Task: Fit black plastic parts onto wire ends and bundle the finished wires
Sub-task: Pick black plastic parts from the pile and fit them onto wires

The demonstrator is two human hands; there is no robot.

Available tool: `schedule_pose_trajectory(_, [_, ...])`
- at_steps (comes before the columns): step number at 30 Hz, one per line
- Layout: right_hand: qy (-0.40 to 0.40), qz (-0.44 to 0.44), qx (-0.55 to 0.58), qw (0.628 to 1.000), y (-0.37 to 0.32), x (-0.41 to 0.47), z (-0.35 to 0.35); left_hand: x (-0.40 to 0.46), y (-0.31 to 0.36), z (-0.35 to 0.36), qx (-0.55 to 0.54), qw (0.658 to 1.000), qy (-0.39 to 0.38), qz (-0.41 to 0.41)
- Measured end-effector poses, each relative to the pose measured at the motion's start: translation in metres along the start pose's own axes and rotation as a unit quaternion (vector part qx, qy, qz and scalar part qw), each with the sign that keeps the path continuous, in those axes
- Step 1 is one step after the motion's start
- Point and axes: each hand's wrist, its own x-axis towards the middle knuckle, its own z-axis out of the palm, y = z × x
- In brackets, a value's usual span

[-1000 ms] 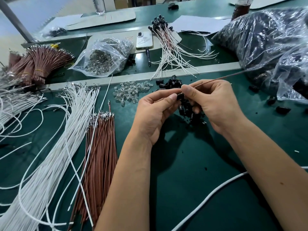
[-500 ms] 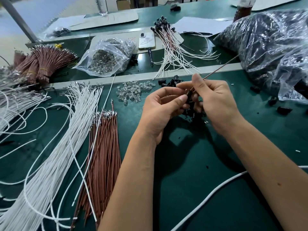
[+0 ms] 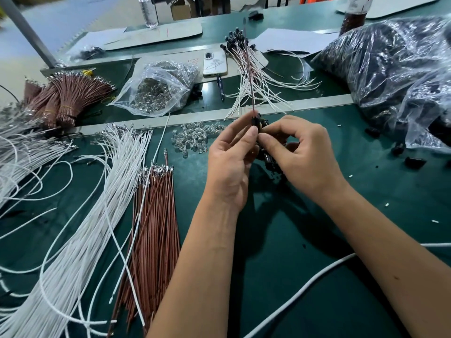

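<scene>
Both hands meet mid-frame above green counter (image 3: 280, 276), left hand (image 3: 230, 164) fingers pinching small black plastic part (image 3: 254, 121) on thin upright brown wire (image 3: 250, 76), right hand (image 3: 302, 154) fingers curled gripping more black parts.

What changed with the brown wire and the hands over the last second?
The brown wire swung from pointing right to standing nearly upright. The left hand now pinches the black plastic part on its end; the right hand stays close, fingers curled. Wire piles unmoved.
</scene>
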Motion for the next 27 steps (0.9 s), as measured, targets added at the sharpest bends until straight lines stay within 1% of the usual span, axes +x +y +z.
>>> schedule_pose_trajectory(4, [-0.008, 0.022, 0.041, 0.999, -0.002, 0.001, -0.001, -0.001, 0.001, 0.002, -0.044, 0.999, -0.006, -0.026])
schedule_pose_trajectory(10, [-0.030, 0.047, 0.075, 0.996, -0.002, 0.000, -0.003, 0.001, 0.003, 0.000, -0.073, 0.997, 0.002, -0.030])
schedule_pose_trajectory(15, [-0.024, 0.018, 0.048, 0.998, -0.003, 0.000, 0.003, 0.001, 0.004, -0.002, -0.061, 0.997, -0.004, -0.037])
schedule_pose_trajectory(17, [-0.030, 0.002, 0.038, 0.999, -0.002, -0.001, 0.001, 0.001, 0.006, -0.003, -0.065, 0.997, 0.004, -0.039])
schedule_pose_trajectory(21, [-0.117, -0.069, -0.041, 0.990, -0.002, -0.001, -0.006, 0.004, 0.016, -0.011, -0.120, 0.992, 0.044, -0.017])
schedule_pose_trajectory(23, [-0.145, -0.088, -0.059, 0.984, -0.002, -0.001, -0.007, 0.004, 0.021, -0.015, -0.129, 0.990, 0.053, -0.001])
schedule_pose_trajectory(25, [-0.142, -0.086, -0.062, 0.984, -0.002, -0.001, -0.007, 0.004, 0.022, -0.017, -0.116, 0.992, 0.056, 0.006])
schedule_pose_trajectory(27, [-0.112, -0.075, -0.068, 0.989, -0.003, 0.000, -0.006, 0.004, 0.020, -0.014, -0.074, 0.996, 0.047, 0.004])
